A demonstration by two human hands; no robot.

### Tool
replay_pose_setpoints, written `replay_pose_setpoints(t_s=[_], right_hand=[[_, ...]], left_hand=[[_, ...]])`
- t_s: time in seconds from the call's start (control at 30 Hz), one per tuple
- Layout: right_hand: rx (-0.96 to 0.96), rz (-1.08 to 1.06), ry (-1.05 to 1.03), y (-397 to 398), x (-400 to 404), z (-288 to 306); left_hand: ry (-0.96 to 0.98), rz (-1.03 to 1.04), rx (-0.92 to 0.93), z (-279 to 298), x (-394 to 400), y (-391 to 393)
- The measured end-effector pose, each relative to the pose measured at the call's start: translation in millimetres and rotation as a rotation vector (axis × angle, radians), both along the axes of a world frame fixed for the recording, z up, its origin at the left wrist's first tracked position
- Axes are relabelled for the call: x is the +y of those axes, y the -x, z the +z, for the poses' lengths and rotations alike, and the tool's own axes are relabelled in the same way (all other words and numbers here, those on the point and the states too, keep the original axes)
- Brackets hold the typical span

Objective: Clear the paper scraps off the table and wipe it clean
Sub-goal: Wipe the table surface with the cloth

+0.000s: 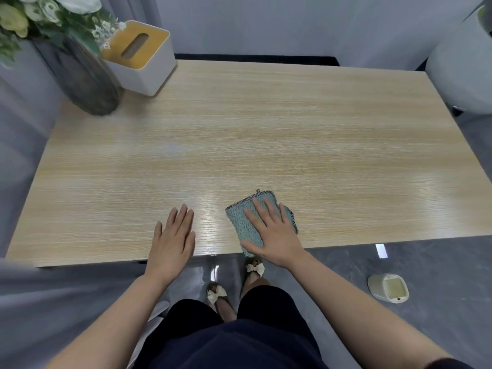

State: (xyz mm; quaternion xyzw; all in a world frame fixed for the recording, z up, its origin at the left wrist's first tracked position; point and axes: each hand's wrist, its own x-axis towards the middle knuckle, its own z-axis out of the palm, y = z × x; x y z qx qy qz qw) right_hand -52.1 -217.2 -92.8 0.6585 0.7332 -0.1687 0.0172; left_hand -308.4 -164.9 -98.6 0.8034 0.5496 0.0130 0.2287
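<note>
A light wooden table (pixel 239 134) fills the middle of the head view. No paper scraps show on it. A folded teal knitted cloth (pixel 245 219) with a dark edge lies at the table's near edge, partly overhanging it. My right hand (pixel 271 233) presses flat on the cloth, fingers spread over it. My left hand (pixel 173 238) rests flat on the bare wood to the left of the cloth, palm down, fingers together, holding nothing.
A dark vase (pixel 80 75) with white flowers stands at the far left corner, a white tissue box (pixel 141 57) with a wooden lid beside it. A small pale bin (pixel 388 287) lies on the grey floor at the right. A white round object (pixel 460 70) stands beyond the right edge.
</note>
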Motion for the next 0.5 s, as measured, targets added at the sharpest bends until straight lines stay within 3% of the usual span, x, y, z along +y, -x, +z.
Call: replay_pose_setpoints(t_s=[0.17,0.3,0.5], right_hand=[[0.045,-0.106,-0.018,30.8,9.7,-4.3],[0.093,0.104,-0.039,77.2,15.3,-8.3],[0.09,0.217,-0.098,96.5,28.4,-12.2]], left_hand=[[0.001,0.067,0.011,2.2,10.8,5.2],[0.0,0.115,0.066,2.4,11.7,12.3],[0.005,0.103,0.067,1.3,6.7,19.3]])
